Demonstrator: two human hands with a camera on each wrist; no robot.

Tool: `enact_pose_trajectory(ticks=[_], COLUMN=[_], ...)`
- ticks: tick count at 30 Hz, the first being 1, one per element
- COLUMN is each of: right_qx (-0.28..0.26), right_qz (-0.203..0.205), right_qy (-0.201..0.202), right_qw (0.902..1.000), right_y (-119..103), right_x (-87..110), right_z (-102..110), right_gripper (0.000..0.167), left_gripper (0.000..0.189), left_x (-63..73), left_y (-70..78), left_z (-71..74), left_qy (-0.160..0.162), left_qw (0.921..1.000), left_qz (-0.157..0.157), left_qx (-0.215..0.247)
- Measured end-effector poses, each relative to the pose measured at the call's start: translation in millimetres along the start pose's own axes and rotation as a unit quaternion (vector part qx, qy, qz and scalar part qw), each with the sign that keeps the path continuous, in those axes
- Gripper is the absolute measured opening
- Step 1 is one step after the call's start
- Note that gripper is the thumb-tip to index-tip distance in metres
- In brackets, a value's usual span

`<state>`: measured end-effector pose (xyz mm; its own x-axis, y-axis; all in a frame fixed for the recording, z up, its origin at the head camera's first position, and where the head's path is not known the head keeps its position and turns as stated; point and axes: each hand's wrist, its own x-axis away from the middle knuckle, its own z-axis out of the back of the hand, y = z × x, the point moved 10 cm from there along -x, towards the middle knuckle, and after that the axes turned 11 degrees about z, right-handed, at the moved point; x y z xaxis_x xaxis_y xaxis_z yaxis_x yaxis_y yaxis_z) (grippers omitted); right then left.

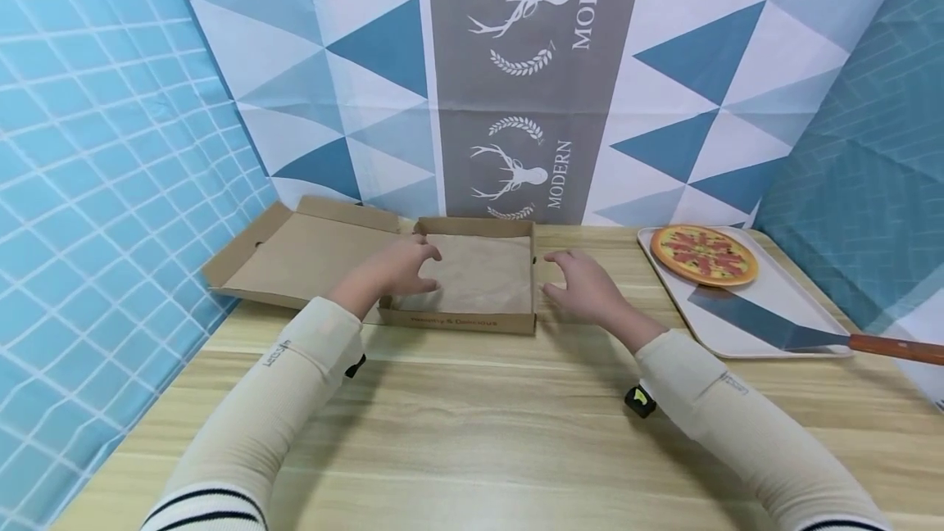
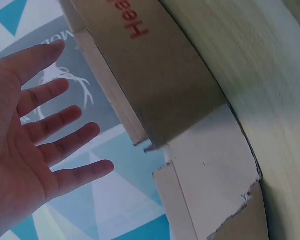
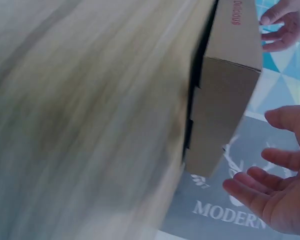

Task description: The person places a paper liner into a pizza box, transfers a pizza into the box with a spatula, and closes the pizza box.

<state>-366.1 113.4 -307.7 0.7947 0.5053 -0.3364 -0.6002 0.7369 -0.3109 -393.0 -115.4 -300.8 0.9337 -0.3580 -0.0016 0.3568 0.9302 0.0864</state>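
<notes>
An open cardboard pizza box (image 1: 460, 322) lies on the table, its base lined with brown paper (image 1: 487, 269). The lid (image 1: 310, 252) is folded out to the left. My left hand (image 1: 398, 265) is over the left side of the base, near the lid's hinge. In the left wrist view, the fingers (image 2: 72, 175) of that hand are spread and hold nothing. My right hand (image 1: 586, 285) hovers just right of the box's right wall, apart from it. The right wrist view shows its fingers (image 3: 250, 195) loosely bent beside the box side (image 3: 215, 115), with nothing held.
At the right a white tray (image 1: 745, 334) carries a pizza (image 1: 704, 255) and a spatula (image 1: 767, 322), whose wooden handle sticks out past the tray's right edge. Patterned sheets (image 1: 516, 105) line the back and sides of the wooden table (image 1: 472, 424).
</notes>
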Motion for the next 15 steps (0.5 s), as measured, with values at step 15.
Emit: enact_pose_trajectory(ticks=[15], right_qx=[0.1], right_qz=[0.052], right_qy=[-0.067], right_qw=[0.9913], right_y=[0], right_x=[51.5], right_z=[33], right_gripper=[0.04], left_gripper=[0.038], left_x=[32.2], left_y=[69.2], left_z=[4.9], left_qy=[0.028], left_qw=[0.9939], left_qz=[-0.105], left_qx=[0.021])
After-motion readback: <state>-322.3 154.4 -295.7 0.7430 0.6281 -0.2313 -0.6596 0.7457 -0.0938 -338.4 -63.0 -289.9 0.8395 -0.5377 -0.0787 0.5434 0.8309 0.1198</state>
